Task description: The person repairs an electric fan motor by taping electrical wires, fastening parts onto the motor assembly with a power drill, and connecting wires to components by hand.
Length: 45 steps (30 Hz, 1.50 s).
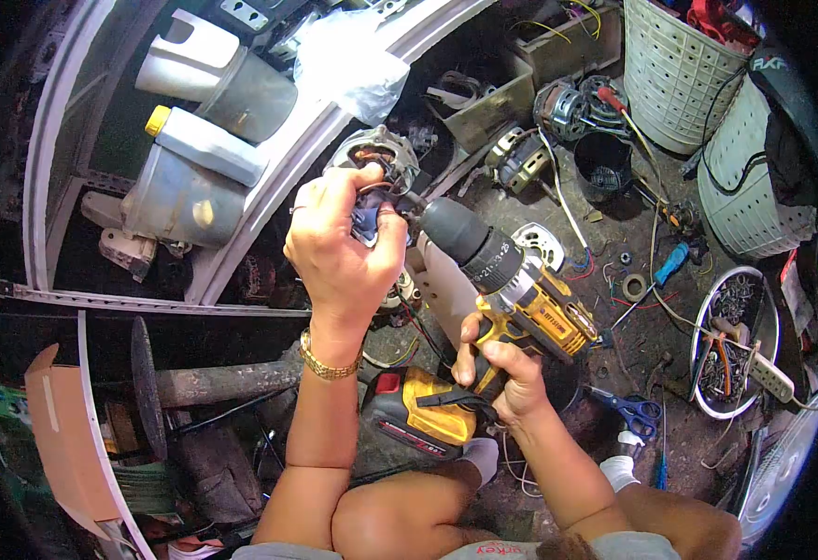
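A yellow and black cordless drill point(530, 303) is in my right hand point(512, 373), whose fingers wrap round its handle near the trigger. Its black chuck point(456, 229) points up and left, toward my left hand point(348, 224). The fingers of my left hand are closed on a round metal motor part point(372, 149) with a coil inside. A dark blue piece point(365, 222) shows between the thumb and fingers. The chuck's tip meets the part beside my left thumb; the exact contact is hidden.
Glass-framed shelving with plastic jugs point(208, 140) stands at the upper left. White perforated baskets point(680, 84) are at the upper right. A metal bowl of screws point(736, 317), blue-handled scissors point(638, 415), a screwdriver point(672, 263), loose motors point(521, 159) and cables lie on the floor.
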Motion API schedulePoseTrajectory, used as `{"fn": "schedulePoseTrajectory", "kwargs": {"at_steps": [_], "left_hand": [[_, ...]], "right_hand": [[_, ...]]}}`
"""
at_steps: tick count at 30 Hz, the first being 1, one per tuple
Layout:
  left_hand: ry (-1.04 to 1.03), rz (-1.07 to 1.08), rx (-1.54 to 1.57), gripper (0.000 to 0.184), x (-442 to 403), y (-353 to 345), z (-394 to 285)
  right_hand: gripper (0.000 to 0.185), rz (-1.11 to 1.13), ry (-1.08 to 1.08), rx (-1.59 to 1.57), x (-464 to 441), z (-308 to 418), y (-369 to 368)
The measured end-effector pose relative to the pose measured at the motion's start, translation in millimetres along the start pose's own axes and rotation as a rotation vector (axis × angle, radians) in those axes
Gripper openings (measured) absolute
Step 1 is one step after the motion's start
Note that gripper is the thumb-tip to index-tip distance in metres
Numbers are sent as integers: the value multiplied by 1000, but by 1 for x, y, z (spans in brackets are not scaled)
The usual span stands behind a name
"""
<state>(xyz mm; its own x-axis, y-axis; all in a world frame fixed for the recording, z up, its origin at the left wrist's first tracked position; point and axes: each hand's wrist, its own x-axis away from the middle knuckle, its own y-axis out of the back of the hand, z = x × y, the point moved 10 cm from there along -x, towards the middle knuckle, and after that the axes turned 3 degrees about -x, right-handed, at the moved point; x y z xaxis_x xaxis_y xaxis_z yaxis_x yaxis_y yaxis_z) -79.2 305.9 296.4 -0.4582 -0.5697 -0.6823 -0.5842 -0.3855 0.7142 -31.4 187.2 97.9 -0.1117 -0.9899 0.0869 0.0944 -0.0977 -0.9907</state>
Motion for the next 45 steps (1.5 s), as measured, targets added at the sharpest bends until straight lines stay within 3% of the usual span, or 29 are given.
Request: {"fn": "schedulePoseTrajectory", "kwargs": {"at_steps": [9,15,19,22,27,29,30,32,33,35,38,39,41,43,44,45], "left_hand": [[17,23,-3,32,0,-1,0],[8,184,55,37,1,1,5],[-17,188,6,41,2,-1,5],[-32,123,-81,43,2,-3,3],[2,158,-86,38,-4,-4,-1],[24,182,-49,36,-5,-5,-1],[29,160,-34,35,-5,-3,-1],[9,150,-20,35,-5,-3,2],[-12,148,-6,34,-5,-2,1],[-31,153,-14,35,-5,0,-1],[-74,159,7,36,-4,1,-5],[-83,163,6,36,-4,0,-6],[-71,153,15,36,-3,1,-5],[-85,143,2,36,-4,2,-6],[-93,146,5,36,-3,1,-7],[-102,153,10,36,-3,0,-9]], "right_hand": [[41,-33,-11,199,1,8,-3],[32,64,-106,361,14,32,-3],[31,-10,65,462,36,97,-3],[30,-449,295,915,73,174,30],[79,-803,797,1885,108,304,44],[78,-1133,620,2159,126,334,70],[80,-1160,594,2240,136,345,88],[82,-1389,470,2190,163,366,137],[85,-1323,624,2336,187,394,211],[87,-1589,423,2087,209,394,225],[86,-1804,228,1939,214,383,206],[86,-1808,224,1928,208,377,199],[77,-2033,409,2256,198,372,153],[63,-1520,1066,2453,161,343,88],[52,-1188,1049,2348,126,316,61],[44,-876,1025,1838,89,279,51]]}}
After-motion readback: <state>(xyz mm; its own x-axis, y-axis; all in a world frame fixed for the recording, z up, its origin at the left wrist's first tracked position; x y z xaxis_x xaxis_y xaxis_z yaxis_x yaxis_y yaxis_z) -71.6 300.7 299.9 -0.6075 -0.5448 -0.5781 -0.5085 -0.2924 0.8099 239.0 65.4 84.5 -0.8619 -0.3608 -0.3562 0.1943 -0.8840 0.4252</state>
